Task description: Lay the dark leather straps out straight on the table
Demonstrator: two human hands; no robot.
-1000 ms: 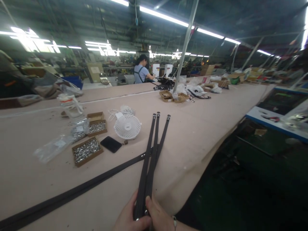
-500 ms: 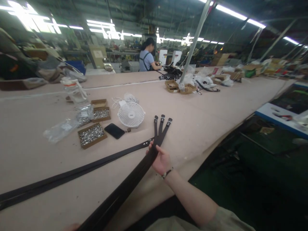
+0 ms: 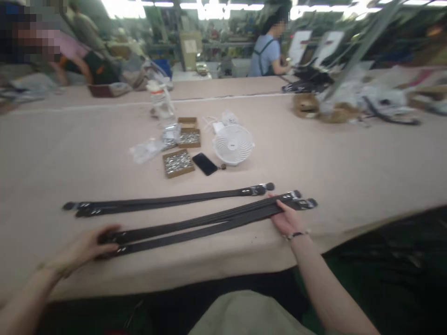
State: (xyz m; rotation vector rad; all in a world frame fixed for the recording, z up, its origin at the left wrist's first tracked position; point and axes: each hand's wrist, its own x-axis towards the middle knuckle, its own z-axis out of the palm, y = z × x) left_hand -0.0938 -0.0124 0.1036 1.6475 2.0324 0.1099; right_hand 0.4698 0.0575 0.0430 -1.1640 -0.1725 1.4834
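The table spans the full width of the scene; its near edge runs just below both hands, with dark floor beyond it at the near right. Wide bare surface lies to the left of the straps and to the right past the strap tips.

The near strap bundle lies flat, running left to right, close to the near table edge. The far strap bundle lies just beyond it, roughly parallel and apart from it, with a narrow strip of bare table between the two.

The left hand rests on the left end of the near strap bundle, fingers curled over it; how firmly it grips cannot be told because of blur. The right hand lies near the right end of the same bundle, fingers extended flat on top, not closed around it.

Farther back, well apart from the straps: a white fan, a black phone, a box of metal parts, a second box, a plastic bag
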